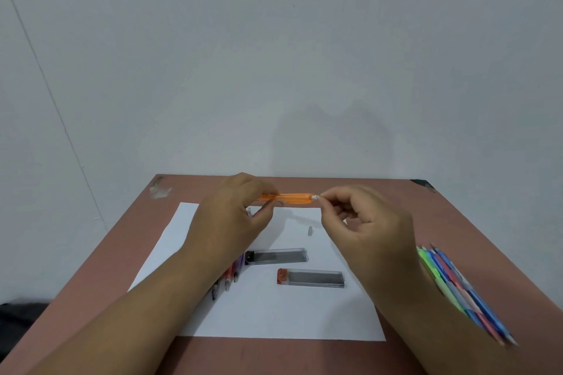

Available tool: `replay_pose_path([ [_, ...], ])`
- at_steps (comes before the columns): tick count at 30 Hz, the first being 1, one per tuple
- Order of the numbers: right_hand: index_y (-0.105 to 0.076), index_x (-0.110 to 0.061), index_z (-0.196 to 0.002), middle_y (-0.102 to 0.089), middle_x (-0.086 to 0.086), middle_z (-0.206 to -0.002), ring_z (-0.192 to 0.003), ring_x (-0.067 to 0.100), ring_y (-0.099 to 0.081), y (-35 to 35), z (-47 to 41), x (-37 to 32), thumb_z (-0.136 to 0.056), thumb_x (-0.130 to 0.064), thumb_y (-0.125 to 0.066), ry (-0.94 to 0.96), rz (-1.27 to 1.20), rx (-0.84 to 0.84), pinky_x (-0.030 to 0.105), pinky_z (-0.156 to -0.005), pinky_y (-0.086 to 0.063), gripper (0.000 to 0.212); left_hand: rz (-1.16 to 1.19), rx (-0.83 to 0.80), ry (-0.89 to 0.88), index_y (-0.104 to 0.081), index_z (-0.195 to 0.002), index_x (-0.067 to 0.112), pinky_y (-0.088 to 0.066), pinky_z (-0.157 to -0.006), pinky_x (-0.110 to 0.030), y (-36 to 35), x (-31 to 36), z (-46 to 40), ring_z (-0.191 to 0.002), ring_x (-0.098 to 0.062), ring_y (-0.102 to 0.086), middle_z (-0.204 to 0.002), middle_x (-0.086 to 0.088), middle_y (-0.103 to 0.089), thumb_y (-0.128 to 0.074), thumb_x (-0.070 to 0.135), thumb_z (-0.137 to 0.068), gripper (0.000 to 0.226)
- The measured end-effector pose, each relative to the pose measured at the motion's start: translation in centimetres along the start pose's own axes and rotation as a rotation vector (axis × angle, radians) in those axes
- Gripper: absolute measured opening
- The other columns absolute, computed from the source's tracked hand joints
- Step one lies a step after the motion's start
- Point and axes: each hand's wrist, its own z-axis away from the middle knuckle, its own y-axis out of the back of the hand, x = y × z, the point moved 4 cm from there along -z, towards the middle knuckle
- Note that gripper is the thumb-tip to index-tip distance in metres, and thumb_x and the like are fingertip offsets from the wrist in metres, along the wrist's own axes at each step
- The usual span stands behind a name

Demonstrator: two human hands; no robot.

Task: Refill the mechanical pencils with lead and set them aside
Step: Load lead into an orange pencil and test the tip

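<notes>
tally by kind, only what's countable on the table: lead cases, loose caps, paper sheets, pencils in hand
Lead cases: 2 (black-capped lead case, red-capped lead case)
Loose cap: 1
Paper sheet: 1
Orange mechanical pencil in hand: 1
Total: 5

head camera looks forward, down onto table (189, 189).

Two hands, left (231, 216) and right (365, 228), hold a pencil (294, 197) level above a sheet of paper (274, 313) lying on the worktop (426, 207). Two lead cases (275, 256) (310, 278) lie on the sheet, one behind the other. One cluster of pencils (457, 289) lies right of the sheet, another (228, 275) under the left forearm.
</notes>
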Motion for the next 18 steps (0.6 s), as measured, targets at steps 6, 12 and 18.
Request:
replay_pose_path([
  [6,-0.073,-0.013,-0.081,-0.064,-0.009,-0.073,-0.072,0.007,-0.057,-0.4,0.0,0.6,-0.083,0.000,-0.077,-0.002,0.092,-0.058,0.013,-0.064,-0.046,0.013,-0.023,0.023,-0.018,-0.075,-0.095,0.030,-0.054,-0.067,-0.035,0.1,-0.1,0.0,-0.086,-0.011,-0.058,-0.091,0.015,-0.065,-0.079,0.017,-0.084,0.018],
  [12,-0.066,-0.020,-0.079,-0.057,-0.016,-0.072,-0.073,0.005,-0.054,-0.8,-0.1,1.3,-0.087,-0.003,-0.071,-0.032,0.146,-0.198,0.009,-0.066,-0.040,0.019,-0.028,0.061,-0.025,-0.078,-0.095,0.030,-0.044,-0.065,-0.022,0.4,-0.4,-0.1,-0.089,-0.007,-0.051,-0.088,0.014,-0.061,-0.080,0.015,-0.084,0.019],
  [18,-0.069,-0.022,-0.082,-0.059,-0.018,-0.074,-0.075,0.006,-0.055,-1.1,-0.1,1.7,-0.091,-0.008,-0.070,-0.058,0.145,-0.274,0.014,-0.066,-0.042,0.016,-0.019,0.064,-0.050,-0.078,-0.095,0.028,-0.049,-0.064,-0.031,0.4,-0.5,-0.2,-0.089,-0.012,-0.052,-0.088,0.011,-0.062,-0.080,0.013,-0.085,0.019],
])
